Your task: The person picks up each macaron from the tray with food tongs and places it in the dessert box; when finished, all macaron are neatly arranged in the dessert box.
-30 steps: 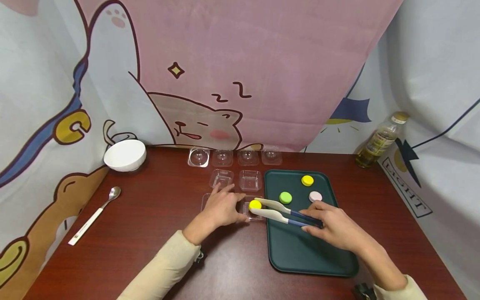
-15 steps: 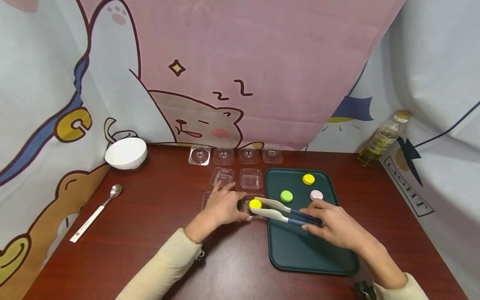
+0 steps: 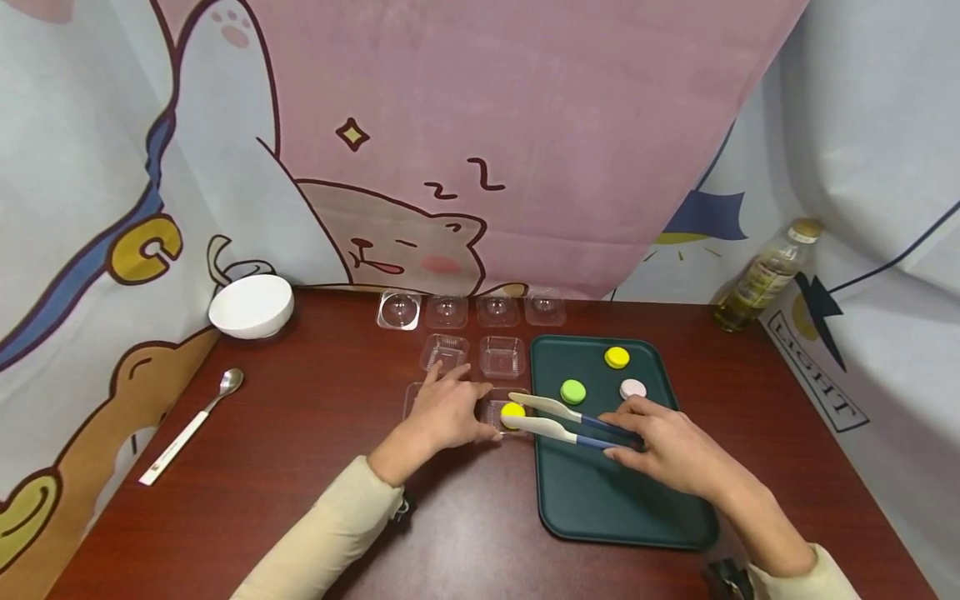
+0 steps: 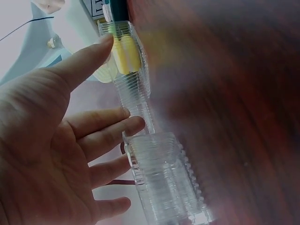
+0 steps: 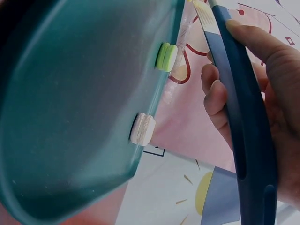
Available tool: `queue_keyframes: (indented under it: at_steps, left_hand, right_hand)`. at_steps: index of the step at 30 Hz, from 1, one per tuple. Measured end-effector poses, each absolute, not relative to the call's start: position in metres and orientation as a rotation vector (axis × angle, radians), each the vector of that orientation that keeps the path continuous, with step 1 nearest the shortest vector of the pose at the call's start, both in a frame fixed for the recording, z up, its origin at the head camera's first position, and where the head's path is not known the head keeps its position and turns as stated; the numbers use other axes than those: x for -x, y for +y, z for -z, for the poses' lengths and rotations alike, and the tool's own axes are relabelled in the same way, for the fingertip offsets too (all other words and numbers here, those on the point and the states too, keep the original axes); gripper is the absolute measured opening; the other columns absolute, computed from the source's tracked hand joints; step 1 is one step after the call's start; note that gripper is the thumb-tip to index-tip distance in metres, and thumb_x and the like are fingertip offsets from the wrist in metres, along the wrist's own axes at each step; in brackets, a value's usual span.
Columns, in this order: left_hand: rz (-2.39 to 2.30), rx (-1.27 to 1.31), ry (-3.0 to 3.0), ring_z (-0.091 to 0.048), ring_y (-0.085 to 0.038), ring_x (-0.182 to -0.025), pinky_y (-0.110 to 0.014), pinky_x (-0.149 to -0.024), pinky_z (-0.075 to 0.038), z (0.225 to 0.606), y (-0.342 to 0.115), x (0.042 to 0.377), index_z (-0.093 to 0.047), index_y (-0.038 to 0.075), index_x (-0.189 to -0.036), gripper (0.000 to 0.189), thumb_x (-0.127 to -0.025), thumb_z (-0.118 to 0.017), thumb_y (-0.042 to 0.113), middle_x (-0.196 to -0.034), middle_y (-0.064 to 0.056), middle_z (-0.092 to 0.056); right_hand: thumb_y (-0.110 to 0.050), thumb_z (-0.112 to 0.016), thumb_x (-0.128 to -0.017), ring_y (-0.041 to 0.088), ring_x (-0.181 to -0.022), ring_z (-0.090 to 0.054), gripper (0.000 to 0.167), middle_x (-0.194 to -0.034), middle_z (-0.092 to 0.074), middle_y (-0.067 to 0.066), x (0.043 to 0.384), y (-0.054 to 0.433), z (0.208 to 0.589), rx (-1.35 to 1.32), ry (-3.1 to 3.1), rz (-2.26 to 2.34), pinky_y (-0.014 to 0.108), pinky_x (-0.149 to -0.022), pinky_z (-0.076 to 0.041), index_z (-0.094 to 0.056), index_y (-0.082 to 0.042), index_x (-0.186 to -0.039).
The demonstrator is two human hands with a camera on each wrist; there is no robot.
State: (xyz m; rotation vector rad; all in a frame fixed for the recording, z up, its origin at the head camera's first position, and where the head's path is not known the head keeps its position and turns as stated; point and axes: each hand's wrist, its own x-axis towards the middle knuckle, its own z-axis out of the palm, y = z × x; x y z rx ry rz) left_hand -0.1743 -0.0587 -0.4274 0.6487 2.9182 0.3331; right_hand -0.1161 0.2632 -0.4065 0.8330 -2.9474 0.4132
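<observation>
A yellow macaron (image 3: pixel 512 414) lies in a clear plastic box (image 3: pixel 491 408) beside the tray. My left hand (image 3: pixel 447 412) holds this box with thumb and index finger at opposite edges; the left wrist view shows the thumb (image 4: pixel 89 61) against its wall. My right hand (image 3: pixel 667 442) grips blue-handled tongs (image 3: pixel 592 433) with pale tips. Those tips are spread around the macaron, the nearer one partly covering it. A second clear box (image 4: pixel 164 178) sits near my left fingers. On the green tray (image 3: pixel 622 508) are green (image 3: pixel 573 392), pink (image 3: pixel 633 389) and yellow (image 3: pixel 617 357) macarons.
Two clear boxes (image 3: pixel 502 357) stand behind my left hand, with several domed lids (image 3: pixel 498 311) in a row along the back. A white bowl (image 3: pixel 252 307) and a spoon (image 3: pixel 191 427) are at the left. An oil bottle (image 3: pixel 767 275) stands at the back right.
The tongs' tips have parted, and the yellow macaron has dropped from between them into the box. My left hand has stayed almost still.
</observation>
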Motion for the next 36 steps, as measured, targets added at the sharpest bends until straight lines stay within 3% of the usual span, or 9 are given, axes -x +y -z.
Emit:
queue_keyframes:
  at_steps: [26,36]
  left_hand:
    - [-0.333,-0.752,2.939,-0.047,-0.027,-0.143,-0.06,-0.122,-0.026,0.428,-0.061,0.17,-0.058,0.016,-0.145,0.083,-0.078,-0.079,0.061,-0.145,0.0,-0.061]
    - [-0.5,-0.827,3.031,-0.053,-0.03,-0.139,-0.058,-0.119,-0.033,0.415,-0.07,0.187,-0.05,0.021,-0.151,0.078,-0.088,-0.069,0.062,-0.145,-0.004,-0.061]
  right_hand:
    - [-0.024,-0.086,-0.081,0.0,-0.077,-0.051,0.04,-0.101,-0.063,-0.006,0.116,0.289,0.391,-0.78,-2.821,-0.461,0.02,-0.061,-0.042,-0.077,-0.01,-0.117]
    - [-0.027,-0.082,-0.086,0.01,-0.082,-0.057,0.04,-0.105,-0.065,0.002,0.127,0.306,0.383,-0.625,-2.877,-0.393,0.027,-0.064,-0.048,-0.075,-0.009,-0.121]
